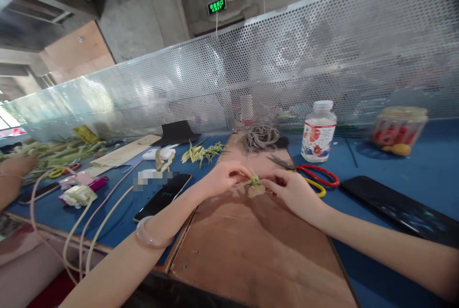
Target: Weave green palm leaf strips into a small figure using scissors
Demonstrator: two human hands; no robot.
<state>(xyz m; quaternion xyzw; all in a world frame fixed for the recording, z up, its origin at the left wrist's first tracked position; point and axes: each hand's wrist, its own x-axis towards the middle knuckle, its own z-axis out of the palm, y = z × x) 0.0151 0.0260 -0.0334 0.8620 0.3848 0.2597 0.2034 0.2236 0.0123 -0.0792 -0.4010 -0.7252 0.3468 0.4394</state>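
Note:
Over a brown wooden board point(229, 246), a small green and pale piece of plant material point(255, 181) is pinched between both hands. My left hand point(224, 179), with a pale bangle on its wrist, closes its fingertips on the left side of the piece. From the right, my right hand point(290, 191) grips it with thumb and fingers. Behind the hands lies a bundle of grey cord point(261, 137). Scissors with red handles point(321, 173) and a yellow-handled pair point(317, 186) rest just beyond my right hand.
At the right stand a labelled bottle point(318, 136) and a jar point(399, 128), near a black phone-like object point(398, 210). Left are a phone point(163, 197), green sprigs point(202, 153), cables and another person's hand point(16, 169). A perforated metal screen point(229, 73) runs behind.

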